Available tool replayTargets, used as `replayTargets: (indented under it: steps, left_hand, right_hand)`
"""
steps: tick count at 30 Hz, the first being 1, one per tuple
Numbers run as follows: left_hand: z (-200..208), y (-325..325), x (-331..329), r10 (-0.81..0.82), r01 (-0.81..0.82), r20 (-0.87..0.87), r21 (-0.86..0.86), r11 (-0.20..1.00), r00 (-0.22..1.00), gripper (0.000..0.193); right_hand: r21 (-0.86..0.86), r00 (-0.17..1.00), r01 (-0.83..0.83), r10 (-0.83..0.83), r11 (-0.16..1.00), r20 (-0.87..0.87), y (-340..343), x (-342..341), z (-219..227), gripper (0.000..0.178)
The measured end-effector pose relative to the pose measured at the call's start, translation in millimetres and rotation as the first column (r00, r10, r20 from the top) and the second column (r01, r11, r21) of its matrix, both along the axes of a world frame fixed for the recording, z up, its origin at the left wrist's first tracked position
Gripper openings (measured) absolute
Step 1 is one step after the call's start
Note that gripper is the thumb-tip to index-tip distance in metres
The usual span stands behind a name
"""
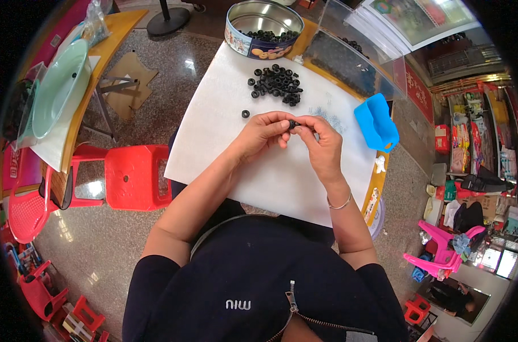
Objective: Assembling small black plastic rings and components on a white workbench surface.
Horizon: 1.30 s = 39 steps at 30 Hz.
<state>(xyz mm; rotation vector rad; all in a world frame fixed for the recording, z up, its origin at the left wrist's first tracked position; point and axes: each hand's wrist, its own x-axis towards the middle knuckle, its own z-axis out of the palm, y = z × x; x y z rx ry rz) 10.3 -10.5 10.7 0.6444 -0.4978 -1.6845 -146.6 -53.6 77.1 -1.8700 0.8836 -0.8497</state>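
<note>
Over the middle of the white-covered table (pixel 259 188), my left hand (pixel 263 132) and my right hand (pixel 322 142) meet at the fingertips. Between them they pinch a small black ring-like part (pixel 293 123), mostly covered by the fingers. Just beyond lies a loose pile of small black ring parts (pixel 275 84). One single black ring (pixel 245 114) rests apart from the pile, left of my hands. A round metal tin (pixel 264 29) with more black parts inside stands at the table's far edge.
A blue plastic holder (pixel 376 122) sits at the right edge. Behind it stands a clear box (pixel 350 57) holding dark parts. At left are a red stool (pixel 134 178) and a side table with a pale green basin (pixel 62 88). A pink stool (pixel 444 248) is far right.
</note>
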Motion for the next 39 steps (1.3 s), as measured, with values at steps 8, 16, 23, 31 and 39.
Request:
replayTargets:
  steps: [8,16,23,31,39]
  left_hand:
    - [0,0,-3,0.063,-0.059,0.152,-0.031,0.998,0.986,0.021]
    - [-7,-1,-4,0.132,-0.11,0.295,-0.09,0.99,0.946,0.018]
    - [-6,-2,-4,0.11,-0.097,0.324,-0.056,0.994,0.94,0.024]
    - [1,3,-7,0.07,0.003,0.427,-0.168,0.986,0.901,0.035]
    - [1,1,-8,0.029,0.02,0.455,-0.102,0.995,0.89,0.03]
  right_hand:
    - [-0.352,0.992,-0.038,-0.006,0.935,-0.124,-4,-2,-3,0.014]
    - [-0.533,0.977,-0.151,0.044,0.832,-0.209,-9,-1,-8,0.013]
    - [-0.553,0.986,-0.136,0.058,0.822,-0.156,-13,1,-18,0.014]
    - [-0.491,0.981,-0.159,0.083,0.857,-0.173,-8,-6,-28,0.014]
    - [-0.095,0.996,-0.043,0.035,0.995,-0.082,7,-5,-18,0.023]
